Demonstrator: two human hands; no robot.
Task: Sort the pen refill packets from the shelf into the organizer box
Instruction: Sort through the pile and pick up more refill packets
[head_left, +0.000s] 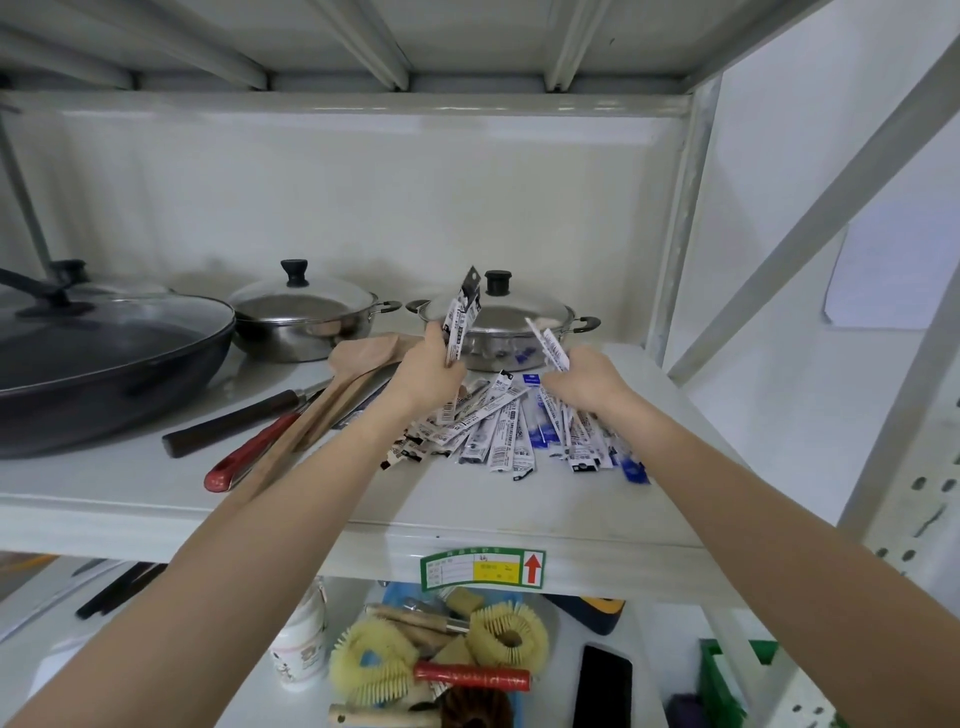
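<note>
Gripping packets, the left hand (423, 364) and right hand (582, 384) risk sweeping the loose pile (511, 436) off the shelf (467, 514).

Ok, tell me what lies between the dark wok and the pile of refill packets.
Head view: wooden spatulas, a dark-handled tool and a red-handled tool on the shelf.
</note>
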